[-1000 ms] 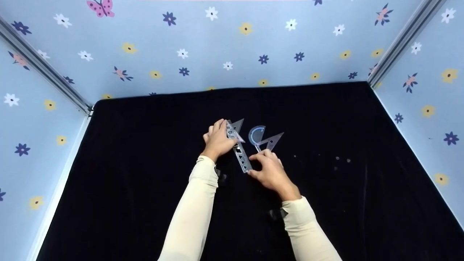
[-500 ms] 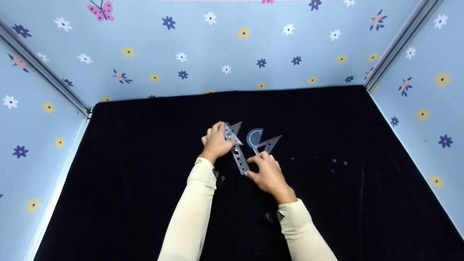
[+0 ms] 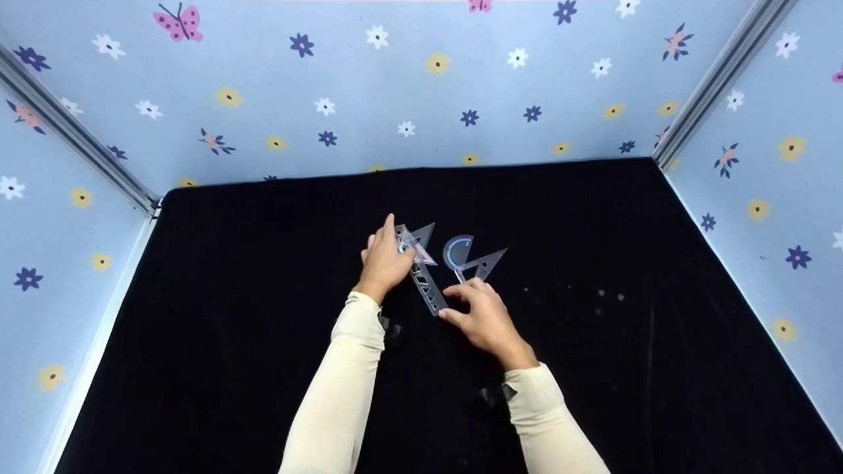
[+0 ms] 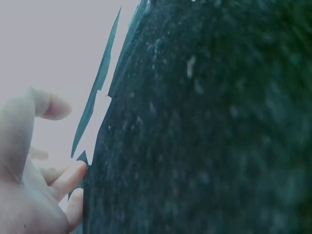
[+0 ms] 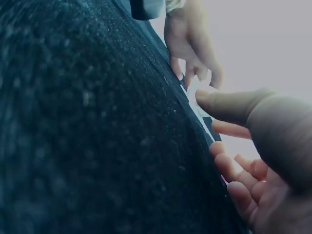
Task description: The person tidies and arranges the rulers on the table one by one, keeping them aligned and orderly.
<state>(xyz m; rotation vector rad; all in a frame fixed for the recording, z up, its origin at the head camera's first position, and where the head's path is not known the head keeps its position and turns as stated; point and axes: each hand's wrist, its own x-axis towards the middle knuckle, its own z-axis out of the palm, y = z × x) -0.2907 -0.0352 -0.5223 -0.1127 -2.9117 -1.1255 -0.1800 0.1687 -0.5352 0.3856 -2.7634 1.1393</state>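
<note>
A clear ruler (image 3: pixel 429 296) with cut-out shapes lies slanted on the black cloth. A clear set square (image 3: pixel 425 233) with a pinkish edge overlaps its far end. My left hand (image 3: pixel 384 262) is beside that end, index finger stretched out; in the left wrist view the thumb (image 4: pixel 54 107) is lifted off and the lower fingers touch the edge. At the ruler's near end, my right hand (image 3: pixel 484 316) has its thumb on the corner and its index finger by the side. Beyond the right hand lie a clear protractor (image 3: pixel 458 253) and another set square (image 3: pixel 485 264), partly hidden by its fingers.
Black cloth (image 3: pixel 263 276) covers the table up to its edges. Blue flowered panels (image 3: pixel 369 79) rise at the back and both sides, joined by metal corner posts (image 3: pixel 718 79). Small pale specks (image 3: pixel 601 293) dot the cloth on the right.
The ruler's far end has swung slightly left with my left hand. That hand's index finger has straightened and its thumb has spread. My right hand stays at the near end.
</note>
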